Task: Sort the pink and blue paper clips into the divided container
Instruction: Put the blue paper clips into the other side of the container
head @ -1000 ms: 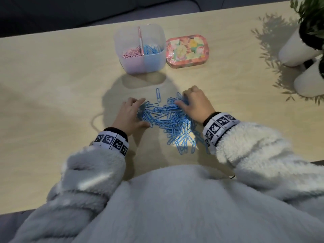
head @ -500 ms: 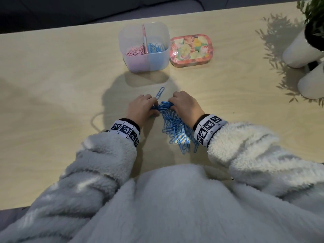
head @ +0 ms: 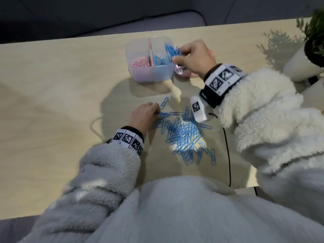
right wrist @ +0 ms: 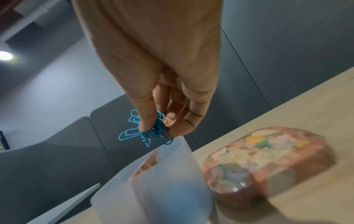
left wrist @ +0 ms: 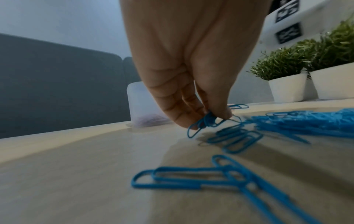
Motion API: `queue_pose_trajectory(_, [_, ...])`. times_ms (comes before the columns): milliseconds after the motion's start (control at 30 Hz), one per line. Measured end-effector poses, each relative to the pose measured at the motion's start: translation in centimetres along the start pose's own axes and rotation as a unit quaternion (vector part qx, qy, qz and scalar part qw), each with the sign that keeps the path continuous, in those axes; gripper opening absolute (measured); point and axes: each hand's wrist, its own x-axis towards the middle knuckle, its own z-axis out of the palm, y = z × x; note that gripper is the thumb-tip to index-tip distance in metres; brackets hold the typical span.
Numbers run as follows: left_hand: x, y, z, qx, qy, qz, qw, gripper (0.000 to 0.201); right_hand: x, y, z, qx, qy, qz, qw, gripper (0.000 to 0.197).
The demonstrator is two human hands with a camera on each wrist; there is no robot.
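Note:
A translucent divided container [head: 140, 77] stands at the table's far middle, with pink clips [head: 140, 63] in its left half and blue clips [head: 160, 60] in its right half. My right hand [head: 177, 54] hovers over the right rim and pinches a bunch of blue clips [right wrist: 153, 131]. A pile of blue paper clips [head: 184, 134] lies on the table in front of me. My left hand [head: 157, 111] rests at the pile's left edge and pinches a few blue clips [left wrist: 206, 121] just above the tabletop.
A floral tin [right wrist: 268, 157] lies right of the container, mostly under my right hand in the head view. White pots with green plants [left wrist: 287, 86] stand at the table's right edge. A black cable [head: 228, 155] runs beside the pile. A dark sofa lies beyond the table.
My right hand has lifted off the pile with a bunch of blue clips and moved up to the container's right half. My left hand stayed at the pile's left edge.

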Motion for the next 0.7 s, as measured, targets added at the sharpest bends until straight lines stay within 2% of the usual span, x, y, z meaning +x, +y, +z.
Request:
queue_pose_trajectory(67, [-0.1, 0.0, -0.2, -0.028, 0.014, 0.004, 0.999, 0.018, 2.7, -1.1, 0.5, -0.019, -0.013, 0.031, 0.999, 0.014])
queue_pose_trajectory(133, [-0.1, 0.0, -0.4, -0.05, 0.027, 0.01, 0.998, 0.018, 4.6, -1.9, 1.1, -0.057, -0.016, 0.047, 0.997, 0.026])
queue_pose_trajectory(200, [0.1, 0.1, -0.8, -0.066, 0.049, 0.016, 0.997, 0.017, 5.5, -2.7, 1.7, -0.105, -0.018, 0.051, 0.993, 0.024])
queue_pose_trajectory(267, [0.5, 0.3, -1.6, -0.081, 0.073, 0.017, 0.994, 0.016, 6.0, -3.1, 2.4, -0.142, -0.032, 0.053, 0.988, 0.041])
queue_pose_trajectory(333, [1.3, 0.7, -2.6, -0.09, 0.098, 0.019, 0.991, 0.016, 5.7, -3.4, 2.9, -0.165, -0.039, 0.041, 0.985, 0.04])
queue_pose_trajectory(433, [3.1, 1.5, -4.7, -0.095, 0.138, 0.028, 0.986, 0.015, 4.7, -3.2, 2.4, -0.143, -0.015, 0.028, 0.989, 0.022])
queue_pose_trajectory(600, [8.3, 3.0, -8.2, -0.077, 0.206, -0.011, 0.976, 0.016, 1.5, -0.7, -0.1, -0.067, 0.027, -0.004, 0.997, 0.024])
queue_pose_trajectory(700, [11.4, 3.6, -9.3, -0.024, 0.207, -0.044, 0.977, 0.022, -1.5, 2.2, -0.8, -0.038, 0.017, -0.017, 0.999, 0.024])
